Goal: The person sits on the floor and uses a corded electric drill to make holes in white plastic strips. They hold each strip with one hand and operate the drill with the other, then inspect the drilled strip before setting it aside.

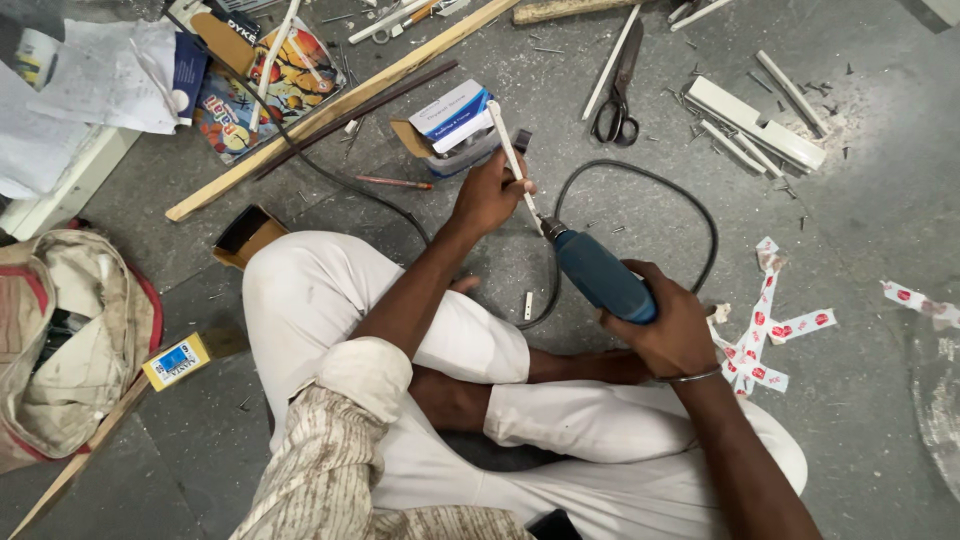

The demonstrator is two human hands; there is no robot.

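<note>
The blue drill (600, 275) sits low over the floor, in front of the person's crossed legs, with its tip against a thin white strip (510, 150). The right hand (672, 335) is wrapped tight around the back of the drill. The drill looks heavy and hard, so the fat blue body is likely the best place to grab it. The left hand (490, 195) is closed around the white strip near its lower end, close to the drill's tip. The strip looks light and stiff, and I think it could snap or slip if it is held too far from the tip. A black cord (690, 200) loops away from the drill across the grey floor (870, 230). Just behind the strip is a small open box (452, 125). Black scissors (618, 95) lie farther back, next to white plastic pieces (755, 125) with dust and little chips near them. A long wooden stick (330, 115) lies at a slant on the left. Red and white tape scraps (765, 330) lie on the right. A cloth bag (60, 340) sits far left, with a small yellow and blue box (176, 361) near it. The floor looks hard, dusty and messy.
</note>
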